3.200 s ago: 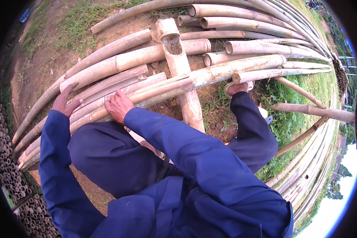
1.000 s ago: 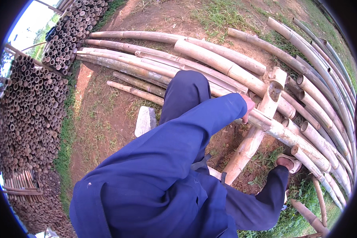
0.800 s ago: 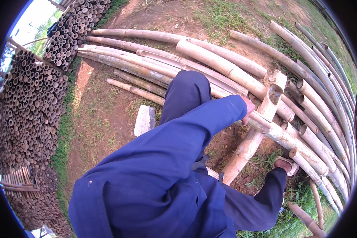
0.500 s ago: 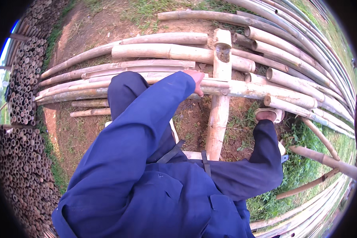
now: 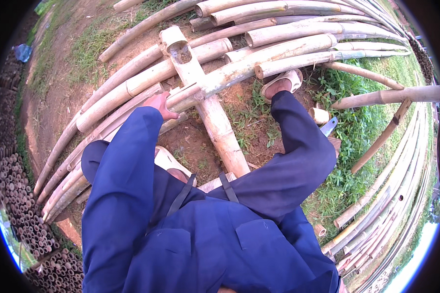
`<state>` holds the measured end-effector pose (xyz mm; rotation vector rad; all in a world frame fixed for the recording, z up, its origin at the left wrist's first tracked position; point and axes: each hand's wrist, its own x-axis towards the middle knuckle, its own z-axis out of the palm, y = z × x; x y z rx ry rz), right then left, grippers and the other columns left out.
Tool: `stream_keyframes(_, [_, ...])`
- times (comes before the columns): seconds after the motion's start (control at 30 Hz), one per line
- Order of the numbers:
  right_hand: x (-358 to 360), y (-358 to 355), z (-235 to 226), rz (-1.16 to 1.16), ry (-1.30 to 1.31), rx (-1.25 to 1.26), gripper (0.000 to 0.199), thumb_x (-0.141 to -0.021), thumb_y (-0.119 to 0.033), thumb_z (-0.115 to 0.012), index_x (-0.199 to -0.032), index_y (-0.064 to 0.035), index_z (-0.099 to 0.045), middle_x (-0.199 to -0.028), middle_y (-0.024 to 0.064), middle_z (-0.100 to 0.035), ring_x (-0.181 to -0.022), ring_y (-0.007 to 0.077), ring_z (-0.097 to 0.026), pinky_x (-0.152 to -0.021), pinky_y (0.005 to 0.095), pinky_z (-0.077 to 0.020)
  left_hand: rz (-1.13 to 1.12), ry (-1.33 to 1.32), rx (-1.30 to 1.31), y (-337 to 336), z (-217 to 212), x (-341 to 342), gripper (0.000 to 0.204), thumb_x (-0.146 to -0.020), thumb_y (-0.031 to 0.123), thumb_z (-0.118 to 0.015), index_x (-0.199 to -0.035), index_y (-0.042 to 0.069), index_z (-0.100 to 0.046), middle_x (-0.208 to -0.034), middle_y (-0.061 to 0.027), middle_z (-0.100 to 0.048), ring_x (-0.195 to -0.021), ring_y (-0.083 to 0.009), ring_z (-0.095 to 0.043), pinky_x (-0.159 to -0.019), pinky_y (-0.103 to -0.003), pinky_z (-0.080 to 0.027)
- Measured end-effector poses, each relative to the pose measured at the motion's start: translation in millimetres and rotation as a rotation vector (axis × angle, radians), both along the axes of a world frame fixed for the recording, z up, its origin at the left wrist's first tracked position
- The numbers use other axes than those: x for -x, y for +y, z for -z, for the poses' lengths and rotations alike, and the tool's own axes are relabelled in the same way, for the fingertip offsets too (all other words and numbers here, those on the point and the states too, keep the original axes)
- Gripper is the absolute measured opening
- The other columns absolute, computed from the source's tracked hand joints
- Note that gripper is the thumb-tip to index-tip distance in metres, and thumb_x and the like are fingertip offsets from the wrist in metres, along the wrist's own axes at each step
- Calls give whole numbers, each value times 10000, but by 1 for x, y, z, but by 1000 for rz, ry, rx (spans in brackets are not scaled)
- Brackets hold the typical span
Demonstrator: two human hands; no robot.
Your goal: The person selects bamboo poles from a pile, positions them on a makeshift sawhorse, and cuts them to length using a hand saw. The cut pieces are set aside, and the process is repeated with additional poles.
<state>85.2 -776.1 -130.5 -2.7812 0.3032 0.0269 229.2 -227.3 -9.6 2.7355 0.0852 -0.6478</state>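
Note:
My left hand [image 5: 160, 105] grips a pale split bamboo pole [image 5: 187, 94], with its thumb showing on the near side. This pole lies across a thick upright-lying bamboo piece [image 5: 220, 134] that has an open notch at its far end. A longer bamboo pole [image 5: 274, 52] extends to the right from the crossing. Of my right arm only the blue sleeve [image 5: 303, 244] shows, reaching back at the lower right. A sliver of my right hand [image 5: 342, 286] appears at the bottom rim, and its fingers are hidden.
Several bamboo poles [image 5: 151, 73] lie beyond my hand. A saw blade [image 5: 329, 126] stands by my right knee, near a short bamboo stub [image 5: 319, 115]. Propped poles [image 5: 386, 96] are at the right. Stacked bamboo [image 5: 27, 195] lines the left.
My view has turned to the right, so the poles now slant and the saw shows. My left hand stays on the split pole by the crossing. A sliver of my right hand has come into view.

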Motion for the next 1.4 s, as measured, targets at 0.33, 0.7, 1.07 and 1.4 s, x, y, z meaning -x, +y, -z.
stream_keyframes(0.33, [31, 19, 40, 266, -160, -34, 382, -875, -119, -703, -1238, -59, -598, -1089, 117, -631, -1047, 333, -626, -886, 447, -509, 8, -53, 46, 5, 12, -8, 1051, -611, 437, -969, -1428, -71, -544, -1308, -306, -660, -1265, -401, -631, -1100, -453, -478])
stream_keyframes(0.7, [84, 8, 59, 86, 181, -83, 479, -789, -172, -755, -1218, -59, -574, -1119, 152, -589, -1101, 349, -583, -954, 478, -464, 13, -58, -75, 15, 26, -7, 1040, -615, 493, -950, -1426, -27, -558, -1307, -295, -659, -1262, -406, -626, -1092, -452, -485])
stream_keyframes(1.07, [72, 10, 71, -19, 156, -111, 365, -836, -166, -735, -1157, -73, -586, -1062, 162, -622, -1010, 380, -641, -873, 490, -513, 2, -38, -28, -8, 4, -15, 1071, -617, 590, -913, -1417, -27, -558, -1289, -276, -676, -1215, -413, -651, -1064, -470, -505])
stream_keyframes(1.4, [80, 8, -62, 210, -242, -23, 278, -852, -139, -720, -1092, -69, -599, -948, 178, -641, -881, 404, -670, -772, 506, -534, -8, -44, -17, 1, 3, 7, 1054, -604, 621, -895, -1414, 29, -570, -1257, -263, -696, -1179, -402, -677, -1021, -474, -532])
